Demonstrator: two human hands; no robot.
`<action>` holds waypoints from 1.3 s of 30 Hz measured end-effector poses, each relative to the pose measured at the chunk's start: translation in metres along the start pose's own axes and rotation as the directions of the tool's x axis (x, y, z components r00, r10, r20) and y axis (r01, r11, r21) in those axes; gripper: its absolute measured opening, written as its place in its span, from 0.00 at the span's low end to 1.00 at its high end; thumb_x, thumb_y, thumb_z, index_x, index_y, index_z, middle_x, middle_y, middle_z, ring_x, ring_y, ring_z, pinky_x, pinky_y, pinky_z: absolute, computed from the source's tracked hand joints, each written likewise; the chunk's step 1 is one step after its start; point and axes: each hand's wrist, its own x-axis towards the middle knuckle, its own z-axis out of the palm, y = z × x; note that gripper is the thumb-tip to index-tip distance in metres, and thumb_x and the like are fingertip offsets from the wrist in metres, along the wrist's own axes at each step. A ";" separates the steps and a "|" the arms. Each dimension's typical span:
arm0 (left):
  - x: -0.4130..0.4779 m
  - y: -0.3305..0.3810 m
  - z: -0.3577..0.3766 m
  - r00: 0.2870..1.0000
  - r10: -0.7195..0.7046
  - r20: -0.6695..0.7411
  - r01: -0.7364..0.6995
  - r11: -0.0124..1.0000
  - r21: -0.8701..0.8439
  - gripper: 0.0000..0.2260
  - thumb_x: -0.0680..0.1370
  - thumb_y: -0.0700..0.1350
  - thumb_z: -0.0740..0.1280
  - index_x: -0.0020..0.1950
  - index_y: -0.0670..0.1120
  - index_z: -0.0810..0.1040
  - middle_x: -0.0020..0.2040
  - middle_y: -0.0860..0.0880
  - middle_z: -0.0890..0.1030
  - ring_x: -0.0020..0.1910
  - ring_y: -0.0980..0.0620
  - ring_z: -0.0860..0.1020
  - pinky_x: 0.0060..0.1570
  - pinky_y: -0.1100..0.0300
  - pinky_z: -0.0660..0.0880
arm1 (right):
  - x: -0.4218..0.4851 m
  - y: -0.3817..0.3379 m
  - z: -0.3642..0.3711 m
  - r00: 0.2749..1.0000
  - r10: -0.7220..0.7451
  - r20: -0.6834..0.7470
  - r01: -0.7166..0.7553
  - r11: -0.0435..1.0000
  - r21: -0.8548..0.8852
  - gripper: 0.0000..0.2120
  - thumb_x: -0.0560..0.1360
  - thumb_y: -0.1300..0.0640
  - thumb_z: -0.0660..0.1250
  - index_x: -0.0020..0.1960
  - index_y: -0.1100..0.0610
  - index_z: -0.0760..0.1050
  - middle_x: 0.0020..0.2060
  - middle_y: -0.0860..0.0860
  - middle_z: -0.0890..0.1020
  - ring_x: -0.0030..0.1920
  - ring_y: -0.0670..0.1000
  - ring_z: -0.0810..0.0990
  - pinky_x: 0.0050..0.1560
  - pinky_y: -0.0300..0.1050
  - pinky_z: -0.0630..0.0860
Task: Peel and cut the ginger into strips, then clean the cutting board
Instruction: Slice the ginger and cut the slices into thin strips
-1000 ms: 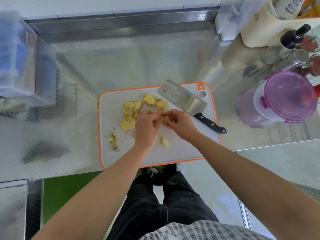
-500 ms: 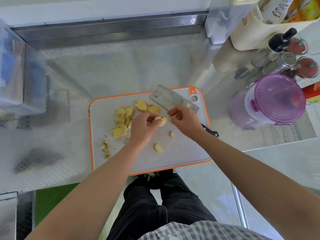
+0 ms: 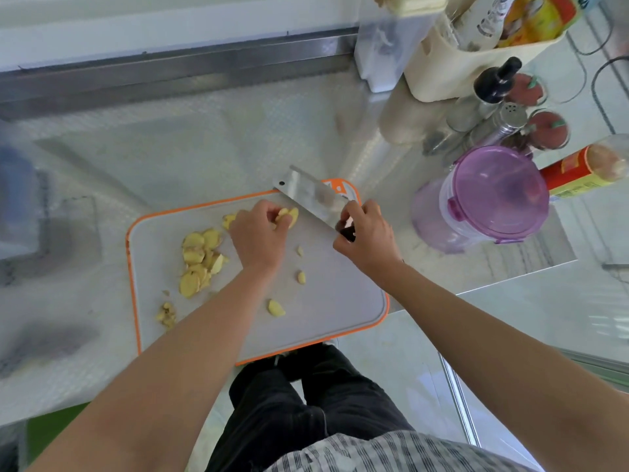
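Observation:
A white cutting board with an orange rim (image 3: 326, 301) lies on the steel counter. A pile of yellow ginger slices (image 3: 199, 255) sits on its left part, with small scraps (image 3: 166, 314) below and a few loose bits (image 3: 275, 307) in the middle. My left hand (image 3: 257, 238) pinches a few stacked ginger slices (image 3: 287, 215) near the board's far edge. My right hand (image 3: 366, 233) grips the black handle of the cleaver (image 3: 311, 195), whose blade is tilted up over the board's far right corner.
A purple-lidded jar (image 3: 493, 195) stands right of the board. Behind it are a shaker (image 3: 507, 119), a dark-capped bottle (image 3: 493, 83), a cream holder (image 3: 466, 66) and a red tube (image 3: 578, 168). The counter's front edge runs just below the board.
My right hand left the ginger, went to the cleaver and took its handle, lifting the blade. My left hand moved up the board with the stacked slices.

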 end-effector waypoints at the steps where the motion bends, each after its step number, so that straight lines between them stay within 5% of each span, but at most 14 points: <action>1: 0.002 0.002 0.002 1.000 -0.001 0.008 0.001 0.999 0.035 0.07 0.74 0.47 0.71 0.48 0.46 0.80 0.43 0.48 0.82 0.49 0.42 0.76 0.49 0.52 0.64 | 0.000 0.003 0.000 1.000 -0.007 -0.014 0.008 1.000 0.013 0.13 0.68 0.60 0.68 0.51 0.58 0.71 0.47 0.55 0.70 0.39 0.59 0.78 0.42 0.52 0.77; 7: 0.007 0.009 0.004 1.000 0.004 0.009 -0.007 0.913 0.408 0.11 0.74 0.52 0.70 0.53 0.49 0.81 0.57 0.44 0.75 0.60 0.40 0.66 0.52 0.51 0.60 | -0.005 0.005 0.009 1.000 -0.023 -0.020 0.023 1.000 0.001 0.10 0.72 0.61 0.67 0.52 0.59 0.71 0.45 0.53 0.68 0.38 0.59 0.74 0.40 0.50 0.74; 13: 0.003 -0.001 -0.005 0.987 0.149 0.061 -0.161 0.907 0.390 0.18 0.73 0.51 0.71 0.61 0.48 0.78 0.56 0.42 0.75 0.57 0.38 0.69 0.51 0.48 0.64 | -0.001 0.001 0.013 0.993 0.073 0.095 -0.061 0.990 -0.126 0.11 0.74 0.53 0.67 0.53 0.56 0.71 0.50 0.53 0.72 0.47 0.56 0.74 0.43 0.49 0.73; 16: -0.001 -0.017 -0.018 0.961 0.274 0.036 -0.268 0.893 0.360 0.12 0.71 0.45 0.72 0.54 0.46 0.81 0.50 0.42 0.77 0.51 0.38 0.72 0.47 0.47 0.69 | 0.003 -0.012 0.014 0.996 -0.091 -0.005 0.091 0.994 -0.061 0.09 0.73 0.53 0.69 0.51 0.56 0.74 0.46 0.52 0.75 0.46 0.52 0.74 0.41 0.46 0.71; 19: -0.010 -0.036 -0.036 0.940 0.337 0.053 -0.339 0.906 0.254 0.08 0.73 0.45 0.66 0.49 0.45 0.82 0.44 0.43 0.76 0.44 0.40 0.75 0.43 0.49 0.73 | 0.003 -0.030 0.023 0.943 -0.241 0.228 0.224 0.970 0.099 0.08 0.72 0.55 0.71 0.50 0.55 0.75 0.39 0.48 0.75 0.38 0.49 0.73 0.41 0.44 0.70; 22: -0.028 -0.055 -0.053 0.929 0.358 0.096 -0.370 0.908 0.198 0.11 0.74 0.47 0.61 0.47 0.44 0.82 0.42 0.45 0.76 0.43 0.43 0.77 0.39 0.51 0.75 | -0.007 -0.035 0.042 0.854 -0.296 0.428 0.307 0.951 0.046 0.11 0.71 0.53 0.72 0.50 0.54 0.74 0.40 0.46 0.74 0.38 0.48 0.72 0.42 0.44 0.69; 27: -0.048 -0.080 -0.073 0.963 0.268 -0.001 -0.250 0.898 0.363 0.12 0.68 0.39 0.71 0.51 0.44 0.81 0.45 0.42 0.74 0.45 0.40 0.74 0.44 0.49 0.74 | -0.024 -0.049 0.059 0.877 -0.395 0.273 0.399 0.916 0.042 0.12 0.72 0.51 0.72 0.52 0.53 0.75 0.46 0.48 0.73 0.44 0.49 0.75 0.41 0.47 0.72; 30: -0.055 -0.089 -0.079 0.993 0.111 -0.043 -0.084 0.912 0.402 0.19 0.67 0.41 0.73 0.56 0.42 0.78 0.49 0.39 0.74 0.48 0.38 0.74 0.47 0.47 0.73 | -0.030 -0.067 0.067 0.823 -0.425 0.375 0.442 0.896 0.045 0.15 0.73 0.52 0.70 0.57 0.54 0.74 0.50 0.50 0.74 0.44 0.47 0.72 0.43 0.46 0.72; 34: -0.063 -0.098 -0.085 0.999 0.039 -0.031 -0.026 0.942 0.335 0.21 0.69 0.43 0.73 0.61 0.42 0.75 0.52 0.39 0.74 0.52 0.38 0.73 0.50 0.46 0.73 | -0.036 -0.076 0.081 0.795 -0.385 0.468 0.439 0.899 -0.007 0.12 0.73 0.56 0.68 0.56 0.55 0.73 0.51 0.52 0.73 0.50 0.53 0.75 0.47 0.51 0.74; 39: -0.053 -0.102 -0.092 0.994 0.036 -0.106 -0.015 0.983 0.185 0.15 0.71 0.40 0.70 0.57 0.42 0.76 0.53 0.40 0.74 0.53 0.38 0.73 0.51 0.46 0.73 | -0.024 -0.090 0.079 0.859 -0.337 0.386 0.340 0.938 0.062 0.07 0.75 0.55 0.67 0.52 0.54 0.76 0.45 0.47 0.74 0.41 0.48 0.74 0.45 0.47 0.74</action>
